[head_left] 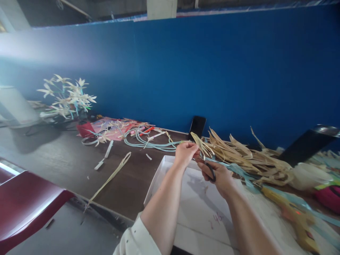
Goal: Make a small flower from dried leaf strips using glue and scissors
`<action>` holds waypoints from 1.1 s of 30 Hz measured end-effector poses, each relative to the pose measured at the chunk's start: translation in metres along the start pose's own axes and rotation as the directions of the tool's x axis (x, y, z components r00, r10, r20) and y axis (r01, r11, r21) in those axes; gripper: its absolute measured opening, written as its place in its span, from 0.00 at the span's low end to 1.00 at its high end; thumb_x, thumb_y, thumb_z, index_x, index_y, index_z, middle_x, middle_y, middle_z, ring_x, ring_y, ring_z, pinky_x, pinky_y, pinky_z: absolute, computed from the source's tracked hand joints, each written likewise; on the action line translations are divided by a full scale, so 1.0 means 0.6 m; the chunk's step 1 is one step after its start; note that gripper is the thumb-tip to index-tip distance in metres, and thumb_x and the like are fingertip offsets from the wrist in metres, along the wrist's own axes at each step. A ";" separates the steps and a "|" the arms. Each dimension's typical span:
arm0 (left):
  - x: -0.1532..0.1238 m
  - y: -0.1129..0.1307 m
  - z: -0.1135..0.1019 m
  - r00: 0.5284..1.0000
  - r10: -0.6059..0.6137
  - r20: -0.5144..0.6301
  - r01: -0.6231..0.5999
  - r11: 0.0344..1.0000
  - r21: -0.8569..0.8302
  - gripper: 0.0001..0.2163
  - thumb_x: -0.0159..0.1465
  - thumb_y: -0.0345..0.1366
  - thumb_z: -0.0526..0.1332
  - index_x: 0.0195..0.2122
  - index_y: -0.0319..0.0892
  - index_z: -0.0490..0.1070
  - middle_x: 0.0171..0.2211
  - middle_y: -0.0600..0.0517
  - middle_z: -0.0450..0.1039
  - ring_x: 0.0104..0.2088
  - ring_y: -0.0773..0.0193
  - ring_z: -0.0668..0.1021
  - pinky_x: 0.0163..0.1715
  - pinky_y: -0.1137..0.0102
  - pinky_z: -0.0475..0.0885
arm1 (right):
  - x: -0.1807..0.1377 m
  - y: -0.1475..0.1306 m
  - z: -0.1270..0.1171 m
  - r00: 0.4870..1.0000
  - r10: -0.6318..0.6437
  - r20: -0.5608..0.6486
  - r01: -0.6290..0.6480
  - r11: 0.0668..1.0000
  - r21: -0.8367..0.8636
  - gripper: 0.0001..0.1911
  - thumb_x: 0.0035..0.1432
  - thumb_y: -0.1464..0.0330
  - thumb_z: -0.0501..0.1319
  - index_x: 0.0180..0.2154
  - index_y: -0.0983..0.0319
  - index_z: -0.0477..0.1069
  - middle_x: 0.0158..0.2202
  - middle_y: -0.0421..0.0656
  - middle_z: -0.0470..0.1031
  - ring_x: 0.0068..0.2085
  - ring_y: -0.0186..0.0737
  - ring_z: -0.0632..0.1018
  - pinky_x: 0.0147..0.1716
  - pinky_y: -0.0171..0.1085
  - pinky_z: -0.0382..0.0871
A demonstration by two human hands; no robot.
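My left hand pinches a pale, dried husk piece whose narrow strips fan out above the fingers. Close beside it, my right hand is closed around a pair of scissors with black handles. The blades lie near the lower part of the husk piece, and I cannot tell whether they touch it. Both hands are over a shallow white box with red handwriting inside. A heap of dried husks lies just right of my hands.
A phone leans on the blue partition. Light blue tubes and a husk strip lie leftward, before husk flowers. At right are a yellow glue gun, dark bottle and white bowl. A red chair stands front left.
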State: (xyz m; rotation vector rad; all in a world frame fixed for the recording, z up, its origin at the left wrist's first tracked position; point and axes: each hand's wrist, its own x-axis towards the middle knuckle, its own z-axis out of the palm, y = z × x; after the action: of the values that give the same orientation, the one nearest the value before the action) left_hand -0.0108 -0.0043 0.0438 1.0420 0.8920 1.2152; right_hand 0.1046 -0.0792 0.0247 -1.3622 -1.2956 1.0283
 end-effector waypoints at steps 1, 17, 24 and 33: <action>0.000 -0.001 0.000 1.000 -0.003 0.006 0.003 1.000 -0.004 0.04 0.51 0.32 0.63 0.25 0.37 0.71 0.21 0.52 0.71 0.23 0.69 0.75 0.27 0.71 0.74 | -0.001 -0.003 0.000 1.000 0.005 0.000 -0.005 1.000 -0.003 0.16 0.46 0.56 0.64 0.26 0.63 0.73 0.16 0.37 0.63 0.18 0.28 0.60 0.17 0.32 0.50; -0.001 -0.003 0.006 1.000 -0.007 0.022 0.008 0.999 -0.046 0.04 0.50 0.31 0.64 0.24 0.36 0.70 0.20 0.52 0.71 0.21 0.70 0.74 0.27 0.72 0.73 | 0.001 0.001 -0.006 0.996 -0.084 0.001 0.084 0.994 -0.072 0.19 0.46 0.53 0.62 0.20 0.62 0.67 0.15 0.36 0.58 0.19 0.30 0.58 0.19 0.34 0.47; 0.002 -0.009 0.005 1.000 0.010 0.029 -0.009 0.999 -0.050 0.05 0.50 0.32 0.64 0.25 0.36 0.70 0.20 0.52 0.71 0.21 0.70 0.74 0.27 0.71 0.73 | 0.001 0.008 -0.008 0.996 -0.091 0.000 0.090 0.994 -0.063 0.19 0.47 0.53 0.62 0.21 0.62 0.68 0.15 0.36 0.58 0.20 0.30 0.57 0.19 0.34 0.46; -0.001 -0.004 0.006 1.000 -0.003 0.025 0.005 0.999 -0.049 0.04 0.51 0.31 0.64 0.25 0.35 0.70 0.21 0.52 0.71 0.21 0.70 0.73 0.27 0.72 0.73 | 0.000 -0.001 -0.004 0.999 -0.035 -0.002 0.035 0.999 -0.035 0.18 0.46 0.54 0.64 0.31 0.63 0.74 0.16 0.36 0.61 0.20 0.31 0.60 0.19 0.34 0.49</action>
State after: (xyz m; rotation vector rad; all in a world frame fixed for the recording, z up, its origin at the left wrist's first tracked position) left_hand -0.0066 -0.0052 0.0424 1.0136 0.8403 1.2126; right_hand 0.1065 -0.0794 0.0259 -1.3623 -1.3368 0.9844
